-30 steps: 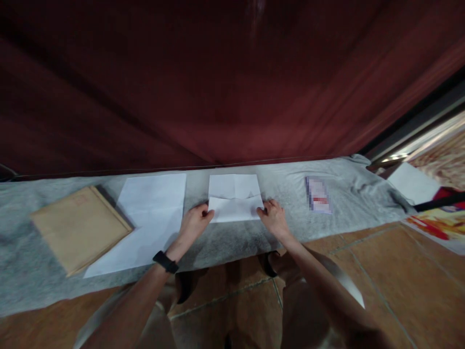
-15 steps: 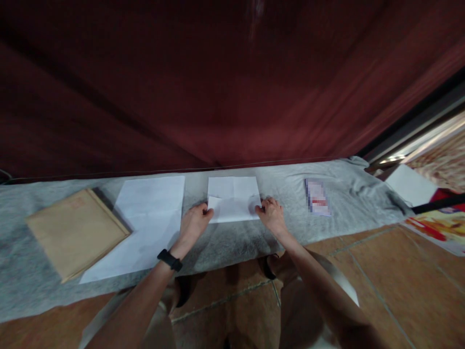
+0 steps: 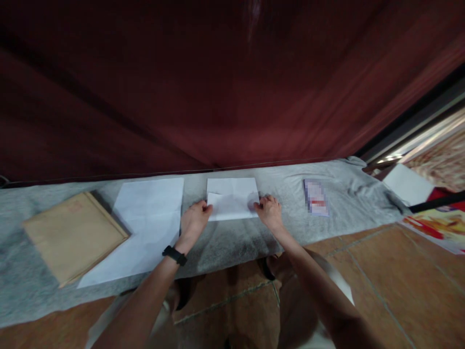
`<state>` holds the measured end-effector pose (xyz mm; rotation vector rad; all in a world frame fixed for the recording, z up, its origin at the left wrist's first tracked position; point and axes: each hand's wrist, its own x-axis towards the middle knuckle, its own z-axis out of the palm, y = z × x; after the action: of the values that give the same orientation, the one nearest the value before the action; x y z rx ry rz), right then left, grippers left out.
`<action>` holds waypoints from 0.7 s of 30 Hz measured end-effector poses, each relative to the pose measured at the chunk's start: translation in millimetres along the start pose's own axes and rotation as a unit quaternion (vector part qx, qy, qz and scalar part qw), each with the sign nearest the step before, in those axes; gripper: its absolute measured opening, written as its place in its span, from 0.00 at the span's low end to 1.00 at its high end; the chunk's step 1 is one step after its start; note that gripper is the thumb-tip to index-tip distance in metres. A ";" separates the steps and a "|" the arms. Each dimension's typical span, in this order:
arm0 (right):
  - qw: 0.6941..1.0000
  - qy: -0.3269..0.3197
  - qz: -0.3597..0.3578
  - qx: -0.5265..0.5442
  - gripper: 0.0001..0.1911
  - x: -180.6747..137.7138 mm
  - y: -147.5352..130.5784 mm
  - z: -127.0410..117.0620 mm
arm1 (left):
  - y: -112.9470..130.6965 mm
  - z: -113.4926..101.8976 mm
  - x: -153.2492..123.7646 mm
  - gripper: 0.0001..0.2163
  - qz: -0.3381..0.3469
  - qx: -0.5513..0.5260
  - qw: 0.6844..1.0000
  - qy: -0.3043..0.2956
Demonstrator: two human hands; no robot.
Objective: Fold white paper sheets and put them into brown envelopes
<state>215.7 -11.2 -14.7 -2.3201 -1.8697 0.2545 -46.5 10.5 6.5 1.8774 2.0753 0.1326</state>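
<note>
A white sheet of paper (image 3: 232, 194) lies in front of me on a grey cloth, its near part folded up over the rest. My left hand (image 3: 196, 216) pinches the left end of that folded part, thumb on top. At the opposite end my right hand (image 3: 268, 210) pinches the paper in the same way. A small loose corner shows near the left thumb. Left of my left hand lie larger white sheets (image 3: 156, 218), partly under a brown paper envelope (image 3: 76, 232).
The grey cloth (image 3: 225, 247) covers a long, narrow surface against a dark red curtain (image 3: 218, 97). To the right lies a small purple-and-white packet (image 3: 317, 198), blurred. A white box (image 3: 407, 184) and a colourful printed sheet (image 3: 439, 225) are at the far right, above the tiled floor (image 3: 392, 271).
The folded part of the paper looks slightly flatter and its near edge a little higher. Both hands keep their hold and have barely moved. The whole view has shifted slightly.
</note>
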 end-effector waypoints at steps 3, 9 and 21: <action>1.000 0.021 0.001 0.001 0.12 2.7 -1.2 2.3 | 2.7 0.0 3.4 0.16 -0.007 0.006 1.000 0.004; 0.999 0.031 0.008 0.004 0.13 8.4 -3.5 4.1 | 8.6 -0.6 7.8 0.18 -0.013 0.015 1.000 0.012; 0.999 0.034 0.019 0.001 0.15 14.7 -5.5 3.8 | 11.3 3.2 16.1 0.19 -0.025 -0.001 1.000 0.016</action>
<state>212.7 4.3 -17.7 -2.3344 -1.7953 0.1803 -35.9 27.1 3.8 1.8316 2.1412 0.1518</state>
